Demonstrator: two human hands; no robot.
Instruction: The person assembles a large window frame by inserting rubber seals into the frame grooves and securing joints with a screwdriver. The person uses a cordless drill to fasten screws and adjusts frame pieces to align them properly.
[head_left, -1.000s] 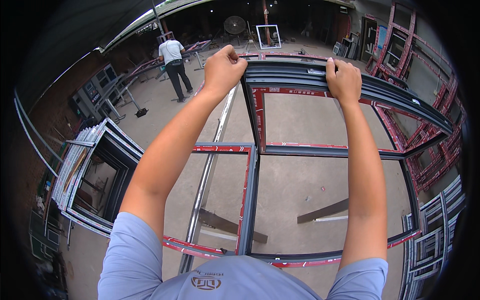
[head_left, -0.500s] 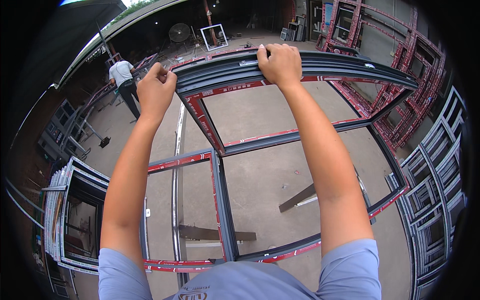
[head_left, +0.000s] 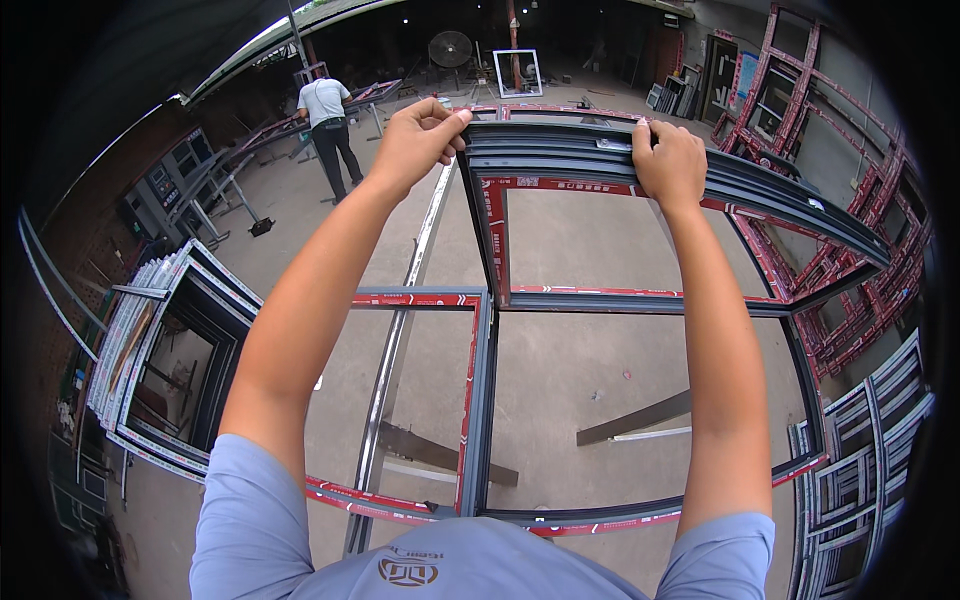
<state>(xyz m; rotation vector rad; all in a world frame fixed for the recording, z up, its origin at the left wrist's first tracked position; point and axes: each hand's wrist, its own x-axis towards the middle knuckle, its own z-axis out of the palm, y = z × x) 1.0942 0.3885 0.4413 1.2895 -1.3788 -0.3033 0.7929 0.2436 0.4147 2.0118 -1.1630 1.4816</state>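
Observation:
A dark grey window sash (head_left: 560,150) with red protective film stands tilted up from a larger grey window frame (head_left: 478,400) lying below it. My left hand (head_left: 418,145) is at the sash's upper left corner, its thumb and fingers bent together against the corner. Over the raised top edge, right of its middle, my right hand (head_left: 670,165) is closed with the fingers curled round the profile. A small silver metal fitting (head_left: 613,145) sits in the groove just left of my right hand. The right fingertips are partly hidden behind the edge.
Long support bars (head_left: 395,370) run beneath the frame. White-filmed frames (head_left: 150,350) lean at the left, silver frames (head_left: 860,440) at the lower right, and red-filmed frames (head_left: 870,260) against the right wall. Farther off, a person (head_left: 328,115) stands at another bench, near a fan (head_left: 450,48).
My view has swung left, so the surroundings sit farther right in the picture. Both hands stay at the raised sash; the fingers of my left hand have shifted at its corner.

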